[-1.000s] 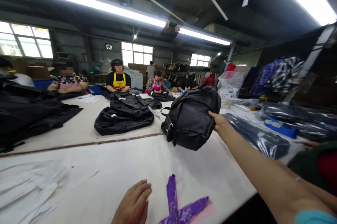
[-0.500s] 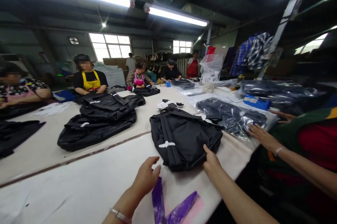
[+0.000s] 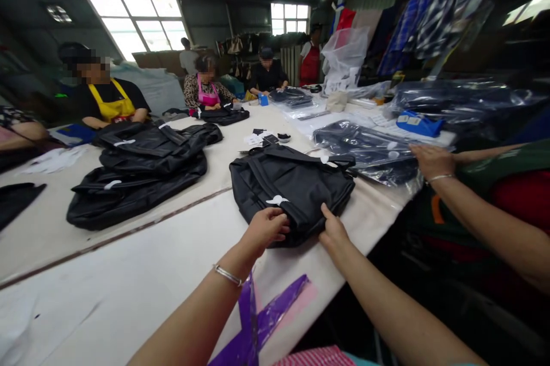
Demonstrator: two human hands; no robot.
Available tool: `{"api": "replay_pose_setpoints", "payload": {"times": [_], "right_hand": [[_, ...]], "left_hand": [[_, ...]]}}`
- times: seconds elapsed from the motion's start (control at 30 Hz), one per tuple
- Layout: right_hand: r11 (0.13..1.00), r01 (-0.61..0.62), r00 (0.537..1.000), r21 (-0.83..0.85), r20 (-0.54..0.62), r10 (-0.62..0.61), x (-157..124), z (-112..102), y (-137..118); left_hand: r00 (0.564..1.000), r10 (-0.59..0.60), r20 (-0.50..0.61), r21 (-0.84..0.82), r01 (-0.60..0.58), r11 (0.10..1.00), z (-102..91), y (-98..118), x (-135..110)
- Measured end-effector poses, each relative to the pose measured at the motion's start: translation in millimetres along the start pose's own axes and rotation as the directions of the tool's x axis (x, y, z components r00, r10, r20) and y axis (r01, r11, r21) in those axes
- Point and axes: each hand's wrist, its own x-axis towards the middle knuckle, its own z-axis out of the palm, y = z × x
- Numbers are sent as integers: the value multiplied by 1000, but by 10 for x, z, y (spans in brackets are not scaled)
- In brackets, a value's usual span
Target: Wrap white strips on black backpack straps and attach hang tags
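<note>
right hand (image 3: 336, 235) grips black backpack (image 3: 301, 185)

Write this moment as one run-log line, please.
black bag: lying on white table | left hand: at bag, by white tag | right hand: holding bag's near edge | nearby: purple tape

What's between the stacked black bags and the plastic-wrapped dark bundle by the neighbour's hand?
The head view shows a black backpack with white-banded straps and small black-and-white pieces.
</note>
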Motion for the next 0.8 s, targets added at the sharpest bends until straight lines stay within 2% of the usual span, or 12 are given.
{"api": "replay_pose_setpoints", "payload": {"times": [0.1,0.2,0.27,0.33,0.4,0.47,0.53,0.57,0.63,0.7,0.8], "right_hand": [[986,-85,994,145,-50,93,-51,46,-87],[963,-135,984,233,-82,158,-90,60,-158],[954,-152,978,260,-103,184,-108,60,-194],[949,-159,975,274,-106,194,-119,61,-216],[948,-165,973,273,-112,202,-122,72,-225],[951,-167,970,261,-128,206,-123,96,-231],[951,-181,971,252,-110,214,-131,124,-255],[947,-198,971,252,-80,224,-142,133,-280],[937,-256,965,239,6,262,-188,123,-363],[924,-348,937,158,99,336,-270,52,-488],[874,-452,857,-177,186,480,-387,-180,-719]], "left_hand": [[993,114,-12,327,-104,939,30,-128,111],[958,265,-106,486,-183,854,-175,-179,150],[895,381,-230,575,-191,796,-363,-77,131],[804,536,-259,681,-242,691,-479,93,96],[714,690,-117,764,-379,522,-461,227,69],[651,745,144,779,-539,320,-328,228,65],[637,674,375,750,-636,184,-165,73,90],[651,615,444,743,-651,153,-101,-45,113],[680,565,467,752,-642,151,-41,-289,173],[674,567,473,749,-647,145,-64,-468,235],[651,580,490,739,-663,120,-152,-564,288]]}}
